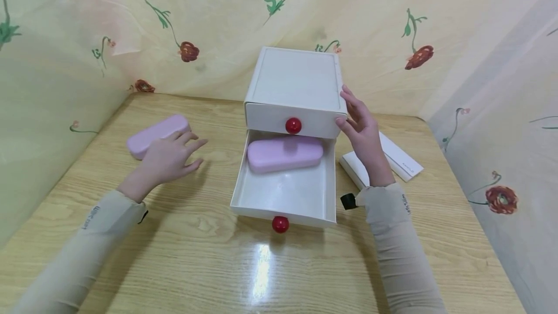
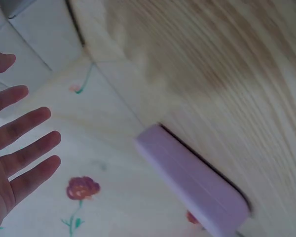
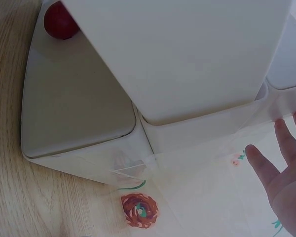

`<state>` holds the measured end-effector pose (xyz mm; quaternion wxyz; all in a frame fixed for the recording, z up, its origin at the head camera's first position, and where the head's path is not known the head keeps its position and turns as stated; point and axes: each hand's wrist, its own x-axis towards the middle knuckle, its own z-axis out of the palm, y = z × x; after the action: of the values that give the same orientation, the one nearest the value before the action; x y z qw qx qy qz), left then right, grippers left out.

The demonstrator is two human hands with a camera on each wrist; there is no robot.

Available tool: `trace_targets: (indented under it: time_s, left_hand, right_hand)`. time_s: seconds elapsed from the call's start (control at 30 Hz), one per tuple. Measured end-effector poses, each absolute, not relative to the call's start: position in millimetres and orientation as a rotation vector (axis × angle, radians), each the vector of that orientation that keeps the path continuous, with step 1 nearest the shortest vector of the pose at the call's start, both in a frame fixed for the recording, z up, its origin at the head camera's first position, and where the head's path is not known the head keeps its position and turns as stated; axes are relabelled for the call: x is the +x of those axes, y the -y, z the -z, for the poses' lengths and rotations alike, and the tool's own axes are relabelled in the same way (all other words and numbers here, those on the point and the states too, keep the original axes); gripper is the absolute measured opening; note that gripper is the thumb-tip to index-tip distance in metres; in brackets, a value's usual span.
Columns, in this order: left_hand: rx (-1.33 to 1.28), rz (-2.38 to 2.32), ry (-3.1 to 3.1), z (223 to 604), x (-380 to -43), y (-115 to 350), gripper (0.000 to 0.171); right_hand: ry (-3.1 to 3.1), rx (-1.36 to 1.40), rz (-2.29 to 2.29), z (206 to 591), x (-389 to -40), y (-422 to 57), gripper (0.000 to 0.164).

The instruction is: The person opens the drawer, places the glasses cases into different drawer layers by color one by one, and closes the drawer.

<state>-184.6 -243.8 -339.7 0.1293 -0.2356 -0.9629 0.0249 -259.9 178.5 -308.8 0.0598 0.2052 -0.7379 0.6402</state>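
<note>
1. L hand (image 1: 167, 159): fingers spread, relaxed, nothing held; over L part of table (image 1: 196, 275). L wrist view shows it apart from nearby lilac case (image 1: 158, 132).
2. That case lies on table, L of white drawer unit (image 1: 296, 81), partly hidden by hand in head view.
3. R hand (image 1: 364, 132): fingers extended, not gripping; fingertips at unit's R side, thumb by front R corner.
4. Unit: upper drawer (image 1: 266, 117) pushed in, lower drawer (image 1: 283, 193) pulled out. Red knob on each.
5. 2nd lilac case (image 1: 285, 156) inside lower drawer, crosswise, toward back.
6. Two slim white boxes (image 1: 401, 156) on table R of unit, partly behind R arm.
7. Floral cloth (image 1: 218, 13) behind.
</note>
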Motion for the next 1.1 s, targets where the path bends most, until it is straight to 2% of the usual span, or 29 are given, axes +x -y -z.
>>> trace_targets:
  time_s: [0.4, 0.63, 0.87, 1.1]
  left_hand:
    - [-0.493, 0.016, 2.991, 351.2, -201.7, 278.2, 0.050]
    - [-0.394, 0.076, 3.068, 355.9, -217.1, 295.6, 0.043]
    - [-0.226, 0.026, 3.154, 359.5, -226.8, 307.7, 0.047]
    - [-0.198, 0.080, 3.156, 364.7, -234.3, 319.7, 0.044]
  right_hand:
    - [2.241, 0.619, -1.928, 307.7, -258.8, -180.3, 0.053]
    - [2.219, 0.640, -1.944, 309.5, -260.5, -180.7, 0.052]
    - [2.218, 0.653, -1.943, 309.7, -260.8, -180.1, 0.051]
    - [2.216, 0.647, -1.956, 309.4, -260.3, -179.2, 0.051]
